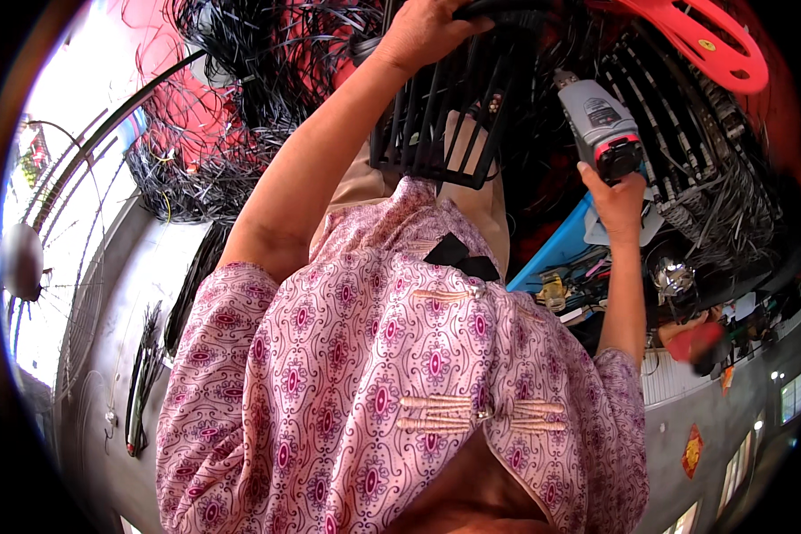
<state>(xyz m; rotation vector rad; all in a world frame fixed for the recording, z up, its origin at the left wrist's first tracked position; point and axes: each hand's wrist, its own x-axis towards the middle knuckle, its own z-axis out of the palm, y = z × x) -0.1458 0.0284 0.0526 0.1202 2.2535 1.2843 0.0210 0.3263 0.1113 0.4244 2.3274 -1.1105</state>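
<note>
I am looking down past a pink-and-purple patterned shirt (356, 374) at 2 bare hands. The left hand (429, 34) is reaching to the upper edge of my view, and its fingers are curling around a dark curved bar (512, 7), clamped on it. I am not managing to tell whether that bar is joining the black slatted frame (434, 129), which is standing just below the hand, over the beige trousers (361, 176).

The right hand (620, 206) is gripping a grey power tool (592, 111) with a red band, thumb against its side and the other fingers mostly hidden behind it. The tool is sitting right of the frame, well apart from the left hand, its narrow end pointing up and slightly left.

Beside the tool, on the right, I am seeing dark woven work (707, 169) with loose strip ends hanging off it, and a red plastic piece with cut-out holes (707, 40) is lying above that. A blue panel (552, 240) is slanting just left of the right wrist. Over on the left, tangled black strips (249, 80) are heaping up near a large wire fan (36, 258).
</note>
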